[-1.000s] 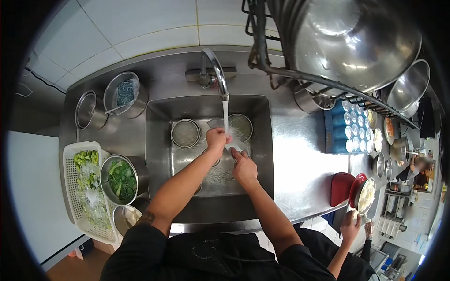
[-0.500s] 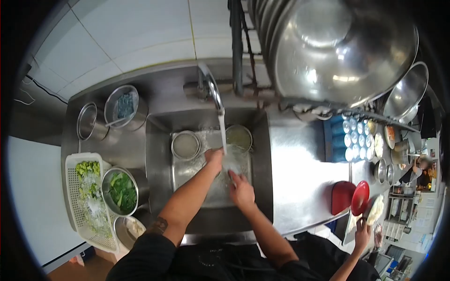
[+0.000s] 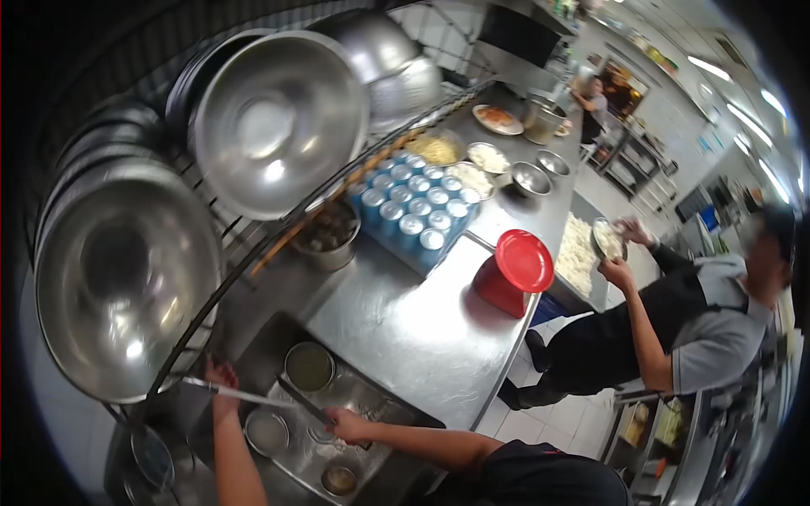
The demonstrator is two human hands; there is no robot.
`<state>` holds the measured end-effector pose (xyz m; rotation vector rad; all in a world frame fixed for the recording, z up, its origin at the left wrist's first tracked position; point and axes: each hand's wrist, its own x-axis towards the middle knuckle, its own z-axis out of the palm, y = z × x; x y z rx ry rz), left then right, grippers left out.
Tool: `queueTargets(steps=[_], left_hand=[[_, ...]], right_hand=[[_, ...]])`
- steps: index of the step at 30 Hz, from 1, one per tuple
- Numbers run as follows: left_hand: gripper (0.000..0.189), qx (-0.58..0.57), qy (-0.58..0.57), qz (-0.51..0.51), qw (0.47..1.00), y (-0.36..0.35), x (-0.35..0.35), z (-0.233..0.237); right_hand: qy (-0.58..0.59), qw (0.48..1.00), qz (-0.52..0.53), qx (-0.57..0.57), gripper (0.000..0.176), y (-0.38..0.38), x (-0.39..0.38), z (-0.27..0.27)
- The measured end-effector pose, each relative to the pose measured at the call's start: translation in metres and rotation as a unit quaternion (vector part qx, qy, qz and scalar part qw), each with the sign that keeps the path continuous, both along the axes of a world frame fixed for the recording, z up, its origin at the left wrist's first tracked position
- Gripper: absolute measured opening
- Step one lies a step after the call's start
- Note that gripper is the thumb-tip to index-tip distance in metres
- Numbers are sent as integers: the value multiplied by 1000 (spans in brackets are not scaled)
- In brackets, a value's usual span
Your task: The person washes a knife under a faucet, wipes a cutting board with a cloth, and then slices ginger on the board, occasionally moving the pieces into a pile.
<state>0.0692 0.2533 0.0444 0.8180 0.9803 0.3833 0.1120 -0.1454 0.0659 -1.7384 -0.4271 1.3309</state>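
A knife (image 3: 305, 401) with a dark, broad blade is in my right hand (image 3: 346, 427), its fingers closed around the handle end. The blade points up and left over the sink (image 3: 396, 408). My left hand (image 3: 222, 375) is beside the faucet (image 3: 245, 394), and the spout crosses in front of its wrist. Blur smears that hand's fingers. In the sink stand a round container of greenish liquid (image 3: 310, 367), one of cloudy liquid (image 3: 267, 432) and a small metal bowl (image 3: 340, 481).
Large steel bowls (image 3: 278, 126) sit on a wire rack above. Canned drinks (image 3: 413, 211) and a red stool-shaped item (image 3: 523, 266) are on the steel counter (image 3: 396, 329). To the right, a co-worker (image 3: 650, 320) holds a bowl over a tray of white food (image 3: 576, 261).
My view has swung right and tilted. My left hand has moved from under the stream to beside the faucet. A knife now shows clearly in my right hand.
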Motion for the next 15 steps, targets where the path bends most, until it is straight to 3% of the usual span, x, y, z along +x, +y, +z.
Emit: queueTargets(steps=[2,4,5,7,8,9,10,11,12,13,15], left_hand=[[46,-34,-15,-17,999,14,2,17],[40,-79,-167,76,980,17,2,38],[40,-78,-169,77,979,8,-1,44],[34,-6,-202,-12,979,-21,-15,65],[30,55,-143,-51,987,-24,-27,42],[29,40,-22,18,999,-47,-33,26],[30,84,30,5,996,-84,-52,21],[36,84,47,33,995,-131,-68,20],[37,77,7,37,996,-169,-83,13],[47,23,-15,-29,999,-193,-111,16],[50,-37,-29,23,999,-235,-136,32]], right_hand=[[47,998,-30,32,47,-11,3,23],[169,980,-74,79,43,-23,0,17],[167,980,-73,81,43,-31,-2,8],[223,963,-128,81,50,-41,-8,-3],[219,968,-97,70,55,-52,-6,-3],[221,968,-88,76,55,-61,-6,2],[182,977,-63,88,53,-68,-6,7],[140,984,-43,99,50,-78,-3,12],[99,989,-31,109,17,-88,-4,37],[104,988,-28,115,17,-94,-3,52],[112,985,50,120,18,-99,-8,65]])
